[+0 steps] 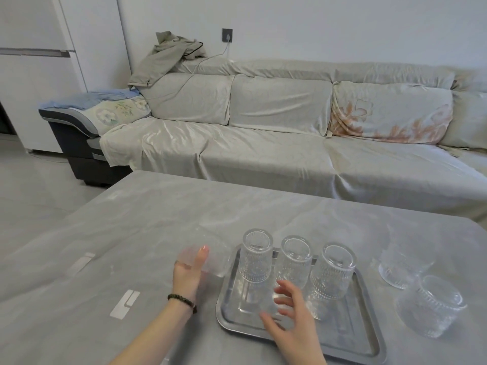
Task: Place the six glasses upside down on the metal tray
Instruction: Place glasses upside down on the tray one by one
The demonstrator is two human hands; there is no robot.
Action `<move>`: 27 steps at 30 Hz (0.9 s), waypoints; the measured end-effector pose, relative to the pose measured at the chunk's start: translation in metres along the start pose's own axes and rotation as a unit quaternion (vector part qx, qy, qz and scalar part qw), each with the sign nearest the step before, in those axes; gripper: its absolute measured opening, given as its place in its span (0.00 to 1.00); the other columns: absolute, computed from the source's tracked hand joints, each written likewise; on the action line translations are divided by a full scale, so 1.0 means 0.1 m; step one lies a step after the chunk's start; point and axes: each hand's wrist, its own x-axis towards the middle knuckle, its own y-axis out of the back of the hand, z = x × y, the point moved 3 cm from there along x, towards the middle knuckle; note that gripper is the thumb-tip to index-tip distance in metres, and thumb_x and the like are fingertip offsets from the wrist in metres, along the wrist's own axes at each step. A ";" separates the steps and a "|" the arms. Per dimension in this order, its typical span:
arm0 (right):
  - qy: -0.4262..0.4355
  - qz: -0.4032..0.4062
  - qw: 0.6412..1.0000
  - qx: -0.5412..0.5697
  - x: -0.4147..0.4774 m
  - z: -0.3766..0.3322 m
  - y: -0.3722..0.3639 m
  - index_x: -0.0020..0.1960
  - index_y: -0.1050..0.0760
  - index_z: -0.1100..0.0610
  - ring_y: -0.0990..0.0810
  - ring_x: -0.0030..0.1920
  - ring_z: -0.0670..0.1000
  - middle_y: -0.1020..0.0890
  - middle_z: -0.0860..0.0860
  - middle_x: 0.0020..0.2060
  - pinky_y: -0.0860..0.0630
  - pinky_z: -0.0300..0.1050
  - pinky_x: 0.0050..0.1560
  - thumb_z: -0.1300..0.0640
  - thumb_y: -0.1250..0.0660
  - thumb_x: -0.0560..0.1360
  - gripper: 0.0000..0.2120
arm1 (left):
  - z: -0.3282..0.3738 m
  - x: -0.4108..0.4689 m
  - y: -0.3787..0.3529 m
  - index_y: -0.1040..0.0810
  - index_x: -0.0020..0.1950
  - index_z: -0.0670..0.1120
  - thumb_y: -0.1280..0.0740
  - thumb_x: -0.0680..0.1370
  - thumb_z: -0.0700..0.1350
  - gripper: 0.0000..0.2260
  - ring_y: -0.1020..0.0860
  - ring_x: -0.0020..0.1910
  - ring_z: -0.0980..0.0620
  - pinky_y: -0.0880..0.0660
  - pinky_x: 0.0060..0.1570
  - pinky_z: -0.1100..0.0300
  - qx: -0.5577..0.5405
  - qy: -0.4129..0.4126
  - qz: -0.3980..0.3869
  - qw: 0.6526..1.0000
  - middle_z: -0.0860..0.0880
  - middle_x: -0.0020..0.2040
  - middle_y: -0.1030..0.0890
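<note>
With three ribbed glasses inverted along the metal tray's far edge, the left hand clamps a blurred fourth glass just left of it, while the right hand, fingers spread and empty, could topple that crowded row.

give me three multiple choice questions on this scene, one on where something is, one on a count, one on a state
1. Where are the two clear ribbed glasses not yet handled?
A. on the table right of the tray
B. on the sofa
C. on the floor

2. How many glasses stand on the rectangular metal tray?
A. one
B. three
C. six

3. What is the left hand doing?
A. resting flat
B. holding a motion-blurred clear glass
C. gripping the tray

Answers: 1 A, both stand on the grey table beside the tray. 2 B, one row of three. 3 B, fingers wrap the glass.
</note>
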 end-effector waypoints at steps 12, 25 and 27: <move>0.027 0.005 0.998 -0.050 -0.01 -0.31 -0.04 0.55 0.38 0.43 0.26 0.51 0.38 0.26 0.44 0.53 0.35 0.19 0.46 0.55 0.22 0.57 0.34 | -0.24 -0.99 -0.32 0.20 0.48 0.37 0.41 0.71 0.64 0.30 0.16 0.40 0.46 0.20 0.33 0.58 0.062 0.343 -0.228 0.909 0.40 0.41 0.15; 0.003 -0.072 0.981 -0.177 0.41 -0.39 -0.04 0.64 0.39 0.52 0.30 0.60 0.49 0.30 0.48 0.60 0.34 0.38 0.56 0.56 0.26 0.59 0.37 | -0.12 -0.70 -0.29 0.42 0.71 0.47 0.30 0.70 0.42 0.33 0.35 0.66 0.57 0.39 0.64 0.68 0.425 -0.080 -0.307 0.848 0.54 0.67 0.33; 0.004 -0.072 0.983 -0.170 0.41 -0.38 -0.09 0.63 0.38 0.51 0.30 0.60 0.49 0.29 0.48 0.58 0.34 0.38 0.55 0.56 0.26 0.59 0.36 | -0.18 -0.70 -0.31 0.42 0.71 0.47 0.28 0.68 0.42 0.35 0.35 0.68 0.57 0.37 0.68 0.62 0.399 -0.076 -0.314 0.858 0.53 0.68 0.32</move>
